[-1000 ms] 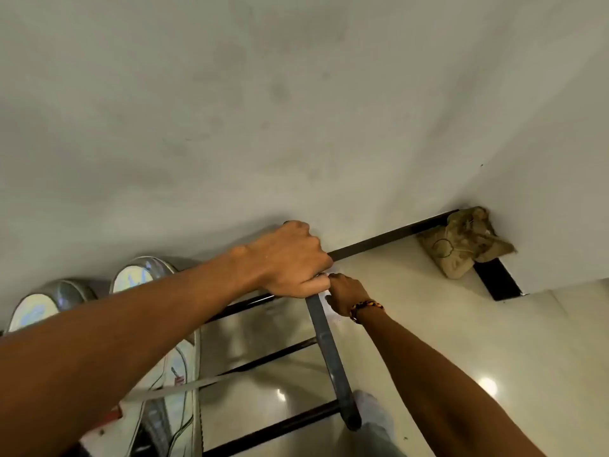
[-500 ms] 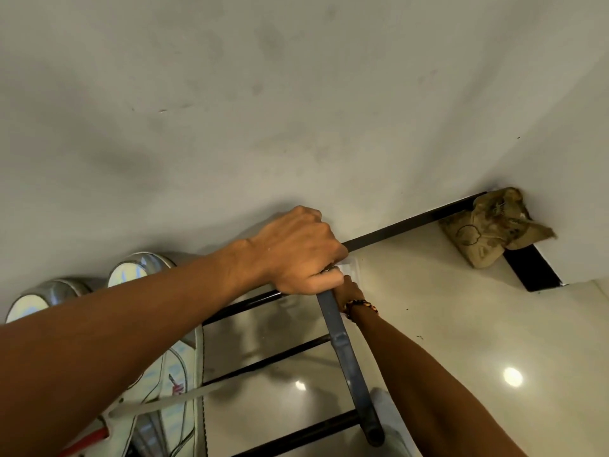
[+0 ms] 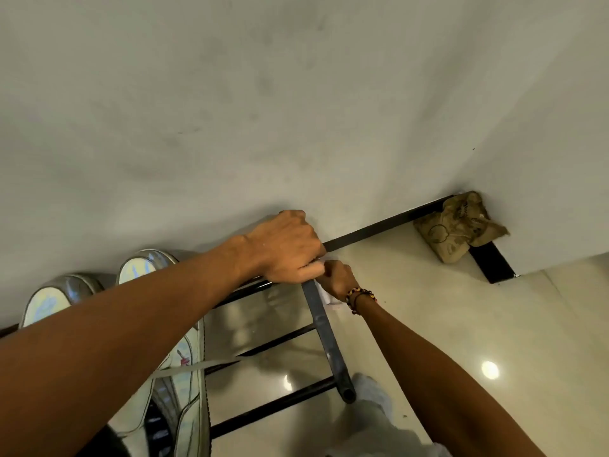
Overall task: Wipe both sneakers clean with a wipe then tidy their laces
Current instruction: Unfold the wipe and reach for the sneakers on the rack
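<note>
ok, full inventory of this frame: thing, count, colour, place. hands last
sneakers: two, white with shiny toe caps, on the rack at lower left, toes toward the wall
rack: one, black metal bars, standing against the wall over the floor
white item: one, small, under the right hand beside the rack's side bar; cannot tell if it is a wipe
paper bag: one, crumpled brown, in the floor corner at right
wall: grey-white, scuffed, upper frame
floor: glossy cream tile, reflecting a lamp
bracelet: one, beaded, dark and orange, on the right wrist
left hand: fingers curled round the rack's top corner
right hand: fingers curled, low beside the rack, on the white item
</note>
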